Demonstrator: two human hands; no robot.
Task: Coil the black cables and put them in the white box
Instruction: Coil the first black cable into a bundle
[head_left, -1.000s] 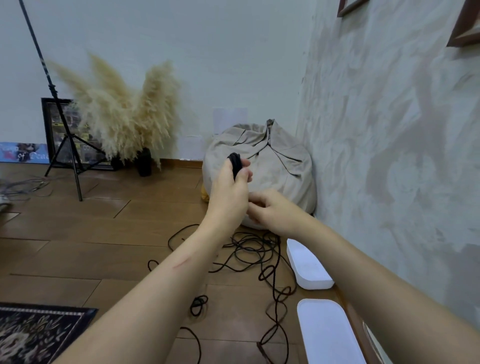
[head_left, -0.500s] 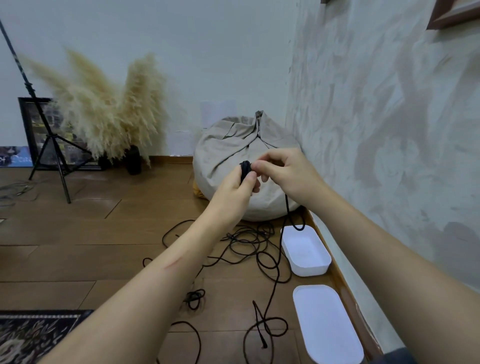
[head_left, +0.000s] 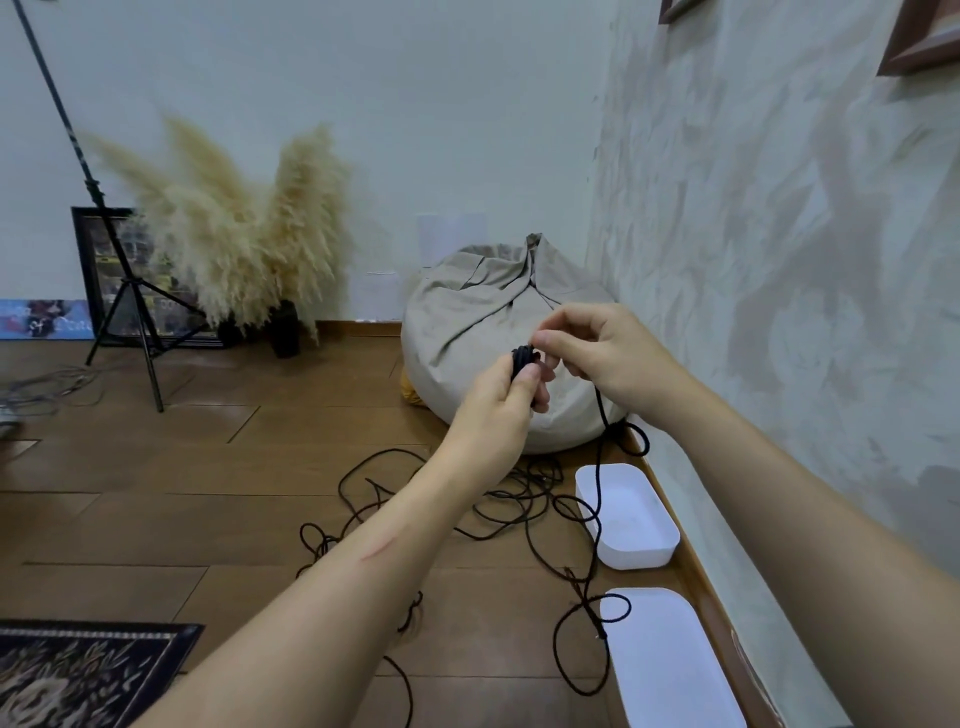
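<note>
A: Wood floor (head_left: 208, 467), corner by the textured wall (head_left: 779, 260). Beige beanbag (head_left: 467, 322) sits in the corner, with pampas grass (head_left: 234, 234) and a tripod (head_left: 124, 296) further left.
B: Hands?
A: Both raised in front of the beanbag, touching each other. Left hand (head_left: 498, 405) grips a small tight coil of black cable (head_left: 521, 357) between thumb and fingers. Right hand (head_left: 602, 353) is at the coil's top, fingers curled, pinching the cable.
B: Rest of the cable?
A: One strand (head_left: 601, 415) drops from the right hand, passes over the left side of the white box (head_left: 644, 551) and runs on along the floor. Loose tangle (head_left: 519, 501) lies on the floor left of the box, partly hidden by the left forearm.
B: Box position?
A: On the floor, open side up, along the skirting, just past the beanbag. Second white piece (head_left: 675, 670) lies nearer, flat top; lid or box, cannot tell. A cable loop rests on its far left corner.
</note>
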